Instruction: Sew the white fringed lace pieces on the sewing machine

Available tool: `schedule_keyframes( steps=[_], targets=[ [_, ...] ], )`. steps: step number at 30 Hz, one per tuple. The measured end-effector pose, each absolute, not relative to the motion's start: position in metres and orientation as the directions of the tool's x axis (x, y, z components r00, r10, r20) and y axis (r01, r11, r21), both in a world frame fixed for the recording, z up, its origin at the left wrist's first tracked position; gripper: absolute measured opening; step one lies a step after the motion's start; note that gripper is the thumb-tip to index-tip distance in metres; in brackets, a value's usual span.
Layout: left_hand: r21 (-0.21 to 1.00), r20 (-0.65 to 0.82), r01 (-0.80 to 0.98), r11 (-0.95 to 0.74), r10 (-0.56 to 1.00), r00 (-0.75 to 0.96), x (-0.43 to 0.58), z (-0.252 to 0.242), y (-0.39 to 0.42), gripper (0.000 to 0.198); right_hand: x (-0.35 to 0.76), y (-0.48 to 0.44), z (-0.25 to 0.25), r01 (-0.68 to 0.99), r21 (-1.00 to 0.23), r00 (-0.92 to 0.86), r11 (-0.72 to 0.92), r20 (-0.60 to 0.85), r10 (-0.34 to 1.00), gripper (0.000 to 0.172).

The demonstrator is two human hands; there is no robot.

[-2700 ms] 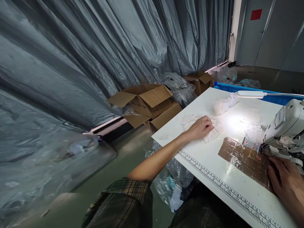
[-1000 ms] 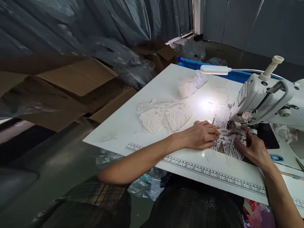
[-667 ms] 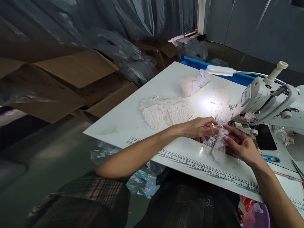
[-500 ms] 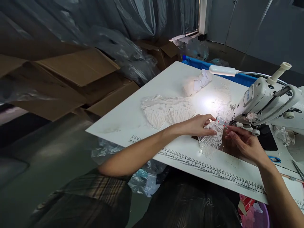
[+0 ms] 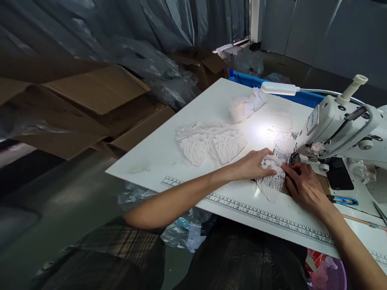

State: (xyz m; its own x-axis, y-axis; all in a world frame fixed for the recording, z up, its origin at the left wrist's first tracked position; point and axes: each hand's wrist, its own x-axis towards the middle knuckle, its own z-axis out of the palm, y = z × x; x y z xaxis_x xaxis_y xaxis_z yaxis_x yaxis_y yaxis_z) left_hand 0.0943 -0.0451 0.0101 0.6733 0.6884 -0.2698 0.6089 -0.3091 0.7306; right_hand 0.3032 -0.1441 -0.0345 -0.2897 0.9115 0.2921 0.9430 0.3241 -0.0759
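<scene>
A piece of white lace fabric [image 5: 270, 186] with a fringed lower part lies beside the presser foot [image 5: 292, 158] of a white sewing machine [image 5: 328, 123]. My left hand [image 5: 256, 164] rests on its left side, thumb and forefinger spread apart over the lace. My right hand [image 5: 304, 183] has its fingertips closed at the lace's right edge, just in front of the foot. A small grey strip with red marks [image 5: 280, 154] sits on the lace between my left fingertips and the foot. The needle tip is too small to make out.
Another white lace piece [image 5: 211, 143] and a pale fabric bundle [image 5: 252, 104] lie farther back on the table. A lamp [image 5: 279, 88] lights them. Right of my hand are a black phone [image 5: 340, 174] and blue thread snips [image 5: 344, 200]. Cardboard boxes [image 5: 99, 90] stand left.
My right hand has come down flatter onto the lace's edge, closer to the foot. The red-marked strip, lifted between both hands before, now lies lower by the foot. My left hand stays nearly in place.
</scene>
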Motion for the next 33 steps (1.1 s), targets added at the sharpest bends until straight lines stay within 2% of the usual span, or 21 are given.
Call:
schedule_keyframes(
  steps=[4, 10, 12, 18, 21, 26, 33],
  targets=[
    [0.724, -0.263, 0.629, -0.284, 0.729, 0.632, 0.092, 0.009, -0.042, 0.066, 0.309, -0.141, -0.038, 0.941, -0.105, -0.279, 0.323, 0.301, 0.912, 0.04],
    [0.714, -0.198, 0.614, -0.336, 0.745, 0.637, 0.084, 0.003, -0.031, 0.066, 0.316, -0.143, -0.043, 0.864, -0.385, -0.169, 0.325, 0.386, 0.907, 0.038],
    [0.72, -0.202, 0.606, -0.337, 0.734, 0.648, 0.083, 0.002, -0.029, 0.068, 0.314, -0.145, -0.043, 0.845, -0.429, -0.148, 0.319, 0.386, 0.911, 0.037],
    [0.72, -0.243, 0.619, -0.314, 0.722, 0.648, 0.087, 0.001, -0.03, 0.07, 0.302, -0.15, -0.042, 0.908, -0.281, -0.201, 0.309, 0.353, 0.914, 0.038],
    [0.703, -0.252, 0.639, -0.312, 0.731, 0.635, 0.089, 0.002, -0.032, 0.068, 0.3, -0.15, -0.042, 0.924, -0.254, -0.197, 0.284, 0.319, 0.927, 0.039],
    [0.699, -0.264, 0.649, -0.3, 0.735, 0.625, 0.09, 0.005, -0.033, 0.068, 0.302, -0.15, -0.043, 0.921, -0.262, -0.201, 0.289, 0.317, 0.927, 0.039],
    [0.72, -0.269, 0.633, -0.283, 0.727, 0.631, 0.088, 0.002, -0.031, 0.071, 0.307, -0.151, -0.043, 0.867, -0.364, -0.205, 0.34, 0.362, 0.909, 0.038]
  ],
)
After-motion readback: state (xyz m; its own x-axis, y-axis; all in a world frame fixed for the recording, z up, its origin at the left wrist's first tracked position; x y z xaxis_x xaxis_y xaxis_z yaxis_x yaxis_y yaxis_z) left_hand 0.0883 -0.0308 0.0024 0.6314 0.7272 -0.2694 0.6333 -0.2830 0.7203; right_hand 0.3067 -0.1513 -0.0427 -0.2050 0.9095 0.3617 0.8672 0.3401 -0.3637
